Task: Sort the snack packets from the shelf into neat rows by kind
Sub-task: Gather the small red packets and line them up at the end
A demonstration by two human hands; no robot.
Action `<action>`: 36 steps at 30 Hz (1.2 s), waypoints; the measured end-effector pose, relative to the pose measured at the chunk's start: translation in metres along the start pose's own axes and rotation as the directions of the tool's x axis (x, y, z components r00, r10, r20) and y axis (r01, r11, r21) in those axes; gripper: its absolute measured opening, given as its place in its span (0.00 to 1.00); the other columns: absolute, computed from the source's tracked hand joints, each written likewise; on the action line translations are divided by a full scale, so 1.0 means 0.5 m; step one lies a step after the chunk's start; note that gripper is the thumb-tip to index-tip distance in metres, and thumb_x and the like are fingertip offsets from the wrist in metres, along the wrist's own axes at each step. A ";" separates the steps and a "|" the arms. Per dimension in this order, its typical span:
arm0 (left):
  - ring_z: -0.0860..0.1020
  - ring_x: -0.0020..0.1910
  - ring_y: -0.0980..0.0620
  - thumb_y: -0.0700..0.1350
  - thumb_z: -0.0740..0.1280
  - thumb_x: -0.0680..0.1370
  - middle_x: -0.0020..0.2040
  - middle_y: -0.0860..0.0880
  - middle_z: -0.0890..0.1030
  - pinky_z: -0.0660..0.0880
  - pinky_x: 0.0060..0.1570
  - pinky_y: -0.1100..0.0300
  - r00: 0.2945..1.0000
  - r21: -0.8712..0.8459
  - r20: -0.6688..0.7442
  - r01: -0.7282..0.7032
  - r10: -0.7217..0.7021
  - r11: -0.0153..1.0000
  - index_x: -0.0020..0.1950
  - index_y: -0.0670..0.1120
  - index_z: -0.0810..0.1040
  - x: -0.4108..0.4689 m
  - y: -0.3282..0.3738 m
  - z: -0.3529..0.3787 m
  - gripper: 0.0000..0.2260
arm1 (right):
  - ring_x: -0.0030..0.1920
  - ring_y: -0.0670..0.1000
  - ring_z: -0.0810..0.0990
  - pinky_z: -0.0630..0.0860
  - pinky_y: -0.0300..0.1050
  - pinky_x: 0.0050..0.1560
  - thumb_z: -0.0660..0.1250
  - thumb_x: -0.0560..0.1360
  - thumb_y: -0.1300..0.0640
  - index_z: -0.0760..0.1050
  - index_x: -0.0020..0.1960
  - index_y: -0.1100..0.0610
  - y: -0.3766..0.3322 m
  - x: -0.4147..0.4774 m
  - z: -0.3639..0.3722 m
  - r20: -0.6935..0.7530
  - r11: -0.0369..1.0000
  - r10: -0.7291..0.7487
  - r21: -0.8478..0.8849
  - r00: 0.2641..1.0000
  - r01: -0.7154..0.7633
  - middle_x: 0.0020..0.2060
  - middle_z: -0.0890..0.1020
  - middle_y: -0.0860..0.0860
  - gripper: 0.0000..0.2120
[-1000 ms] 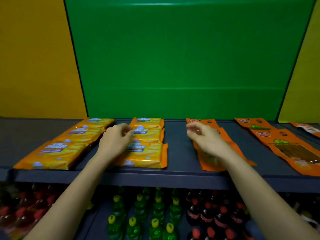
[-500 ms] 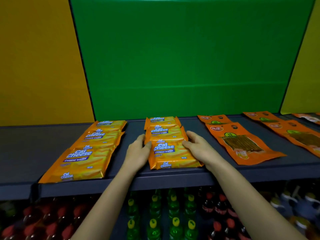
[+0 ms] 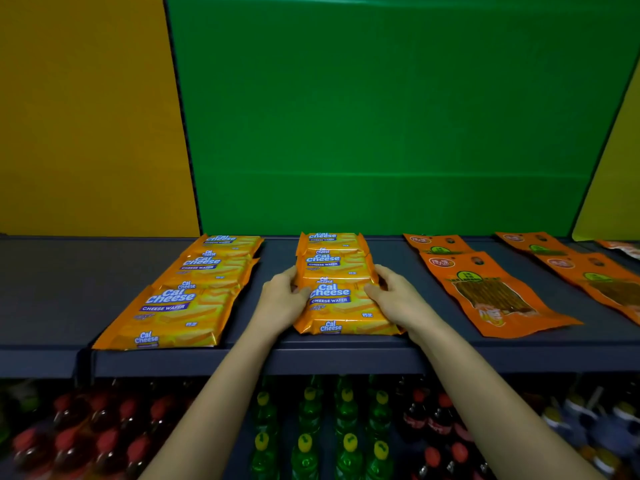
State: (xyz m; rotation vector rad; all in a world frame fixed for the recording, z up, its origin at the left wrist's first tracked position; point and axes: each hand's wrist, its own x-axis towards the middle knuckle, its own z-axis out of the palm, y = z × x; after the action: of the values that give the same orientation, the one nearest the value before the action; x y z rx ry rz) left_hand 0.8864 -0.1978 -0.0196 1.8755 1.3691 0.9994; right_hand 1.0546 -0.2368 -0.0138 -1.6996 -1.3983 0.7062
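Two rows of orange Cal Cheese wafer packets lie on the dark shelf (image 3: 52, 289). The left row (image 3: 180, 306) runs front to back. My hands clasp the middle row (image 3: 332, 258) from both sides at its front packet (image 3: 341, 306). My left hand (image 3: 280, 303) holds the packet's left edge, thumb on top. On the right edge, my right hand (image 3: 398, 299) holds it the same way. Flat orange pouches with brown strips (image 3: 491, 296) lie to the right, and a further row of them (image 3: 595, 271) lies beyond.
A green back panel (image 3: 381, 133) stands behind the shelf, with yellow panels at both sides. Below the shelf's front edge (image 3: 346, 358) stand red-capped bottles (image 3: 86, 427), green bottles with yellow caps (image 3: 343, 427) and dark cola bottles (image 3: 433, 420).
My right hand left the orange pouches and came to the middle wafer row. Both hands closed in on the front packet, thumbs now on top. The view shifted left.
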 end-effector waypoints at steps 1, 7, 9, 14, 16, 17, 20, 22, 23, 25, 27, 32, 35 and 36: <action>0.78 0.52 0.51 0.39 0.62 0.78 0.57 0.45 0.80 0.70 0.54 0.61 1.000 0.021 0.008 -0.008 0.008 1.000 0.65 0.43 0.73 0.001 0.000 0.000 0.15 | 0.60 0.54 0.77 0.75 0.51 0.61 0.58 0.80 0.57 0.65 0.70 0.53 0.001 0.001 -0.001 -0.005 1.000 0.000 -0.007 1.000 0.000 0.64 0.76 0.52 0.19; 0.72 0.65 0.45 0.40 0.59 0.79 0.67 0.44 0.74 0.68 0.63 0.56 0.995 0.141 0.102 -0.026 0.011 0.990 0.68 0.43 0.69 0.005 0.008 -0.009 0.17 | 0.66 0.55 0.72 0.68 0.44 0.60 0.56 0.80 0.57 0.62 0.72 0.56 -0.005 0.000 -0.010 0.038 0.982 -0.032 -0.183 0.999 0.038 0.68 0.71 0.54 0.20; 0.68 0.69 0.45 0.43 0.60 0.80 0.71 0.43 0.69 0.64 0.65 0.58 0.997 0.202 0.068 -0.041 0.027 0.978 0.72 0.41 0.64 0.008 0.015 -0.022 0.21 | 0.72 0.56 0.63 0.61 0.44 0.67 0.57 0.80 0.56 0.57 0.74 0.62 -0.014 0.002 -0.015 -0.020 0.935 -0.088 -0.347 0.996 0.075 0.72 0.64 0.57 0.24; 0.74 0.62 0.45 0.45 0.61 0.79 0.63 0.43 0.77 0.69 0.60 0.57 0.977 0.318 -0.133 -0.119 0.169 0.940 0.64 0.40 0.73 0.018 0.005 -0.115 0.16 | 0.74 0.55 0.59 0.55 0.44 0.71 0.57 0.80 0.56 0.55 0.75 0.61 -0.074 0.001 0.022 -0.098 0.856 -0.317 -0.458 0.943 0.240 0.74 0.60 0.55 0.26; 0.75 0.59 0.45 0.45 0.62 0.79 0.60 0.44 0.79 0.69 0.56 0.57 0.963 0.324 -0.204 -0.101 0.174 0.940 0.61 0.41 0.76 0.017 -0.014 -0.173 0.13 | 0.73 0.54 0.60 0.55 0.42 0.69 0.57 0.80 0.57 0.56 0.75 0.60 -0.108 -0.003 0.056 -0.054 0.851 -0.350 -0.435 0.935 0.294 0.74 0.62 0.55 0.25; 0.75 0.59 0.45 0.45 0.62 0.79 0.59 0.44 0.80 0.69 0.56 0.57 0.959 0.321 -0.230 -0.082 0.162 0.943 0.60 0.41 0.77 0.017 -0.028 -0.203 0.13 | 0.73 0.53 0.60 0.54 0.40 0.69 0.57 0.80 0.57 0.56 0.74 0.61 -0.124 -0.005 0.075 -0.030 0.850 -0.362 -0.421 0.932 0.317 0.74 0.62 0.55 0.24; 0.75 0.60 0.44 0.47 0.62 0.78 0.60 0.43 0.79 0.70 0.57 0.55 0.964 0.306 -0.256 0.014 0.068 0.952 0.60 0.42 0.76 0.019 -0.086 -0.284 0.14 | 0.72 0.54 0.63 0.56 0.41 0.69 0.57 0.80 0.59 0.59 0.73 0.62 -0.172 -0.009 0.145 0.021 0.871 -0.372 -0.338 0.928 0.357 0.72 0.65 0.57 0.23; 0.74 0.62 0.43 0.48 0.62 0.78 0.62 0.43 0.77 0.69 0.59 0.54 0.971 0.288 -0.237 0.079 -0.009 0.954 0.63 0.42 0.75 0.016 -0.127 -0.323 0.16 | 0.72 0.55 0.64 0.59 0.44 0.71 0.58 0.80 0.60 0.60 0.73 0.63 -0.201 -0.014 0.199 0.057 0.908 -0.338 -0.240 0.939 0.342 0.72 0.66 0.58 0.23; 0.73 0.63 0.43 0.48 0.62 0.79 0.64 0.43 0.77 0.68 0.60 0.55 0.974 0.279 -0.225 0.099 -0.035 0.955 0.64 0.43 0.73 0.011 -0.146 -0.337 0.17 | 0.72 0.56 0.65 0.60 0.45 0.70 0.58 0.79 0.60 0.61 0.72 0.63 -0.211 -0.015 0.226 0.076 0.924 -0.315 -0.203 0.946 0.324 0.71 0.66 0.58 0.22; 0.72 0.64 0.43 0.49 0.61 0.79 0.65 0.43 0.75 0.68 0.61 0.55 0.978 0.258 -0.198 0.112 -0.061 0.960 0.67 0.43 0.71 0.000 -0.179 -0.351 0.18 | 0.71 0.56 0.65 0.60 0.45 0.69 0.58 0.79 0.60 0.62 0.71 0.63 -0.218 -0.017 0.271 0.097 0.943 -0.271 -0.175 0.958 0.284 0.70 0.67 0.58 0.21; 0.72 0.65 0.44 0.50 0.60 0.79 0.68 0.43 0.73 0.68 0.61 0.55 0.987 0.217 -0.129 0.118 -0.092 0.969 0.69 0.44 0.68 -0.005 -0.207 -0.361 0.20 | 0.71 0.55 0.65 0.61 0.43 0.68 0.59 0.79 0.59 0.61 0.72 0.61 -0.217 -0.018 0.310 0.088 0.957 -0.232 -0.160 0.969 0.244 0.70 0.67 0.56 0.22; 0.75 0.61 0.47 0.55 0.60 0.79 0.69 0.47 0.72 0.70 0.64 0.51 0.989 0.066 0.076 0.119 -0.124 0.991 0.73 0.49 0.62 -0.005 -0.250 -0.363 0.24 | 0.74 0.51 0.59 0.55 0.36 0.66 0.59 0.79 0.57 0.59 0.74 0.59 -0.206 -0.027 0.356 0.057 0.971 -0.187 -0.141 0.981 0.193 0.75 0.60 0.52 0.24; 0.72 0.66 0.46 0.56 0.59 0.78 0.71 0.47 0.69 0.68 0.66 0.46 0.990 0.138 0.091 0.092 -0.105 0.986 0.74 0.50 0.60 0.002 -0.262 -0.361 0.26 | 0.74 0.53 0.60 0.58 0.45 0.72 0.61 0.79 0.56 0.60 0.74 0.58 -0.206 -0.027 0.364 0.028 0.978 -0.159 -0.129 0.987 0.161 0.74 0.63 0.53 0.25; 0.72 0.66 0.46 0.56 0.59 0.79 0.71 0.47 0.69 0.67 0.66 0.46 0.990 0.135 0.095 0.092 -0.105 0.987 0.75 0.50 0.60 0.004 -0.262 -0.361 0.26 | 0.73 0.53 0.62 0.60 0.47 0.72 0.62 0.78 0.55 0.60 0.74 0.57 -0.208 -0.026 0.364 0.017 0.983 -0.138 -0.117 0.990 0.139 0.73 0.64 0.54 0.26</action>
State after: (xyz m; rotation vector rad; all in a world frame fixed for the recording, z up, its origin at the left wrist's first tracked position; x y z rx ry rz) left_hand 0.6683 -0.1519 -0.0295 1.9045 1.4815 0.7717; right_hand 0.8478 -0.2004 -0.0207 -1.6715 -1.5751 0.5630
